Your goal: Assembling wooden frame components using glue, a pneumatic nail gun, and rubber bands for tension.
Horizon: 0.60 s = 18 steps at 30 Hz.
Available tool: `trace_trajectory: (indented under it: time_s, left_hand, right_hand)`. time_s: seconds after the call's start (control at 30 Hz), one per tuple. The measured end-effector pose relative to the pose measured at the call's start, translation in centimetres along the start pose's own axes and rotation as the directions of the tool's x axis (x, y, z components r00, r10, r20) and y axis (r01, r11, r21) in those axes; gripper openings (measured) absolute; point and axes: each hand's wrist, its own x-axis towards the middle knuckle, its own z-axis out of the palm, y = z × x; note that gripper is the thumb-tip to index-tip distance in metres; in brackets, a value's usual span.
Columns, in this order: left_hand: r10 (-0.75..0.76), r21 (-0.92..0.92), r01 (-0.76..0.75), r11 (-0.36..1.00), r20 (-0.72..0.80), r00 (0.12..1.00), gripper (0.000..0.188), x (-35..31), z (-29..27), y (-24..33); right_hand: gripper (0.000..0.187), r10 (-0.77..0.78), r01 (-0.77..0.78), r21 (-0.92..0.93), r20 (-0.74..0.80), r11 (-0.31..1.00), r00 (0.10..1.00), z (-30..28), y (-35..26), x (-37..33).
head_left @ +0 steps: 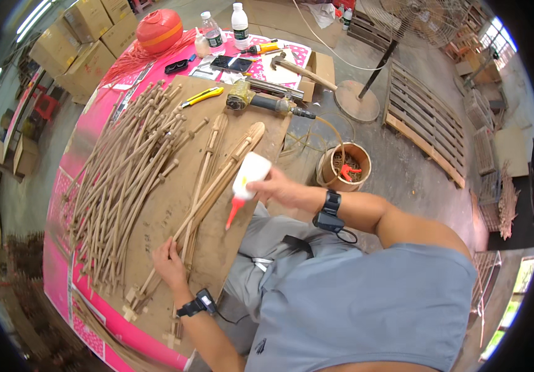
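My right hand [284,188] grips a white glue bottle [253,172] with a red nozzle, tilted so that its tip points down, above the near side of the brown board [146,217]. Below and left of it, the fingers of my left hand [169,263] are closed on a thin wooden stick [202,203]. Long wooden pieces with rounded far ends [253,131] lie lengthwise beside that stick. To the left of my left hand spreads a large heap of thin wooden sticks [115,186], many with small knob-like ends.
At the table's far side lie a yellow cutter [202,97], an air tool [261,101], a hammer [304,72], a phone [231,64] and bottles [240,28]. A bucket [324,168] with a red-handled tool, a fan base [357,101] and a pallet [425,118] stand right.
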Motion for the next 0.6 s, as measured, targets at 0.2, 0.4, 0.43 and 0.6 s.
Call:
trace_trajectory:
  time_s: [0.2, 0.4, 0.43, 0.6]
  left_hand:
    - [0.074, -0.009, -0.075, 0.997, -0.022, 0.997, 0.015, 0.6, 0.7, -0.4]
    - [0.096, -0.020, -0.097, 0.995, -0.040, 0.995, 0.015, 0.4, 1.0, -0.7]
    - [0.095, -0.019, -0.096, 0.995, -0.039, 0.995, 0.015, 0.4, 1.0, -0.8]
    - [0.076, -0.006, -0.076, 0.997, -0.036, 0.997, 0.016, 0.6, 1.2, -0.7]
  right_hand:
    - [0.064, -0.490, 0.450, -0.218, -0.186, 0.866, 0.852, -5.2, -3.7, 1.3]
    - [0.065, -0.636, 0.518, -0.422, -0.210, 0.744, 0.742, -5.3, -4.6, 1.1]
    - [0.065, -0.635, 0.517, -0.422, -0.211, 0.745, 0.743, -5.0, -4.6, 1.0]
    - [0.064, -0.661, 0.437, -0.628, -0.168, 0.644, 0.732, -3.9, -4.7, 0.3]
